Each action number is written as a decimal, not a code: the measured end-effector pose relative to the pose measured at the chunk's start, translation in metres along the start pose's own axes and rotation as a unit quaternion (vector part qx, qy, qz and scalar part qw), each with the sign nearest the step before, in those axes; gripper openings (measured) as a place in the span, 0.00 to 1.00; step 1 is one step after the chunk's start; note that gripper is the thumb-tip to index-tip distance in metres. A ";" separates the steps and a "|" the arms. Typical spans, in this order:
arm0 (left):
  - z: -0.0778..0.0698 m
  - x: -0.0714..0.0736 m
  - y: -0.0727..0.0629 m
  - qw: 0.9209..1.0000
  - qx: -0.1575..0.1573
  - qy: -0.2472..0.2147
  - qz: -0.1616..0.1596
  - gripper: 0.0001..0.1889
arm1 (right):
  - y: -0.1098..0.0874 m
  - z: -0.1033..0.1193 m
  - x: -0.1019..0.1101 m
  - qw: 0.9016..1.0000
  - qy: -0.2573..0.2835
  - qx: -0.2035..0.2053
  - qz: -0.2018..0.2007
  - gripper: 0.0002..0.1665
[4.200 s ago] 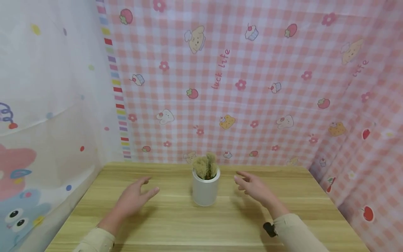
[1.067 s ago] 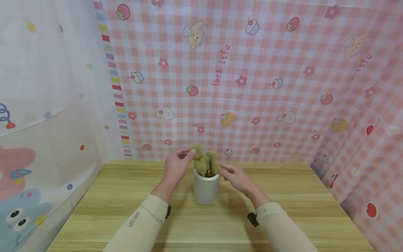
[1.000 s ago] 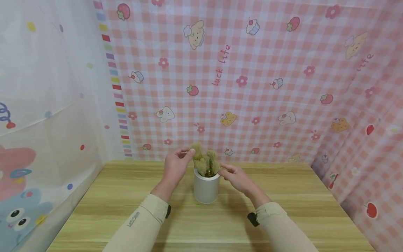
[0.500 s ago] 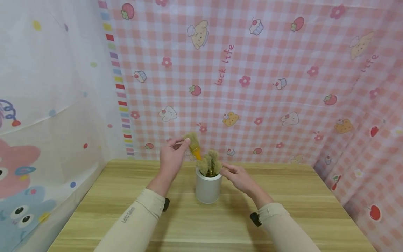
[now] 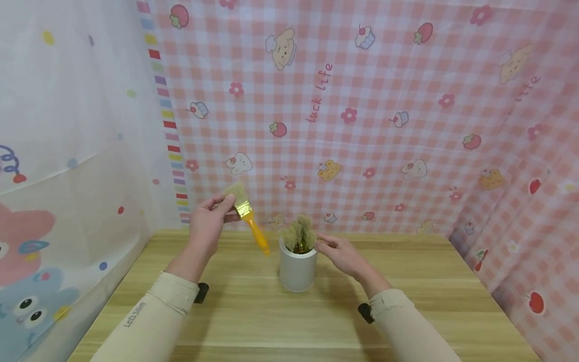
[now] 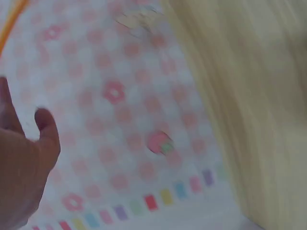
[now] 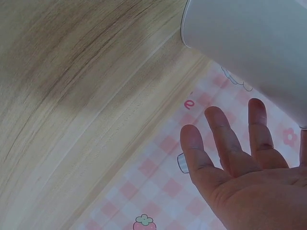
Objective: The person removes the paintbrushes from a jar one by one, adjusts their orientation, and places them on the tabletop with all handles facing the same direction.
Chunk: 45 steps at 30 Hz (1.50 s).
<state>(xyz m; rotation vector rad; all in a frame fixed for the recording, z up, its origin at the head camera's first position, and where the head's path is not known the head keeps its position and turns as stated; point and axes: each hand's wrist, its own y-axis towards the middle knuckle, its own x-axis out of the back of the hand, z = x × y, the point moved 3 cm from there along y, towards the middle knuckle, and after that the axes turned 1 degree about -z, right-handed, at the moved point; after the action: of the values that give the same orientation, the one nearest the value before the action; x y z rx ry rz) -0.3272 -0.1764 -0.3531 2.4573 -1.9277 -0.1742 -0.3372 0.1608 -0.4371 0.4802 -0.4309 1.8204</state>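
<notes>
In the head view my left hand [image 5: 210, 216] pinches a flat paintbrush [image 5: 244, 208] by its pale bristles. Its yellow-orange handle points down to the right, above the table. The left wrist view catches only part of the orange handle [image 6: 10, 24] and the hand's edge. A white cylindrical cup [image 5: 297, 274] stands upright in the middle, holding more brushes [image 5: 298, 234] with bristles upward. My right hand [image 5: 341, 256] pinches the cup's rim at its right side; in the right wrist view its other fingers spread beside the cup [image 7: 249, 43], and the thumb is hidden.
The cup stands on a wood-grain table [image 5: 262, 327]. Behind it hangs a pink checked cloth [image 5: 316, 141] with cartoon prints, continuing along the right side. A white printed cloth [image 5: 90, 151] hangs on the left. A black strap piece shows at each sleeve cuff.
My left hand has drawn the paintbrush up out of the cup and carried it to the left. Earlier both hands were apart from the cup; the right has since stayed at its rim.
</notes>
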 end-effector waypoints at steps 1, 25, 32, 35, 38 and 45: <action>0.003 0.008 0.000 1.000 0.011 0.008 0.007 0.24 | 0.000 0.000 0.000 1.000 0.001 0.001 0.000 0.39; 0.101 0.093 -0.025 0.937 0.129 0.282 0.162 0.30 | 0.001 0.002 -0.001 1.000 0.013 0.006 0.003 0.39; 0.111 0.100 -0.029 0.929 0.123 0.310 0.161 0.21 | 0.001 0.002 -0.001 1.000 0.014 0.006 0.005 0.39; 0.112 0.103 -0.030 0.924 0.116 0.327 0.159 0.22 | 0.000 0.003 -0.002 1.000 0.015 0.007 0.006 0.39; 0.113 0.105 -0.032 0.923 0.114 0.332 0.157 0.24 | 0.000 0.003 -0.002 1.000 0.013 0.007 0.004 0.39; 0.113 0.110 -0.033 0.922 0.128 0.334 0.147 0.25 | -0.001 0.003 -0.002 1.000 0.010 0.007 0.001 0.38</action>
<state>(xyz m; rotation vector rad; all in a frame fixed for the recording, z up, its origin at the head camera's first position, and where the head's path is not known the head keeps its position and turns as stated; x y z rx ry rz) -0.2801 -0.2689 -0.4764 1.9086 -2.0117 0.8504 -0.3351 0.1580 -0.4350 0.4706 -0.4053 1.8299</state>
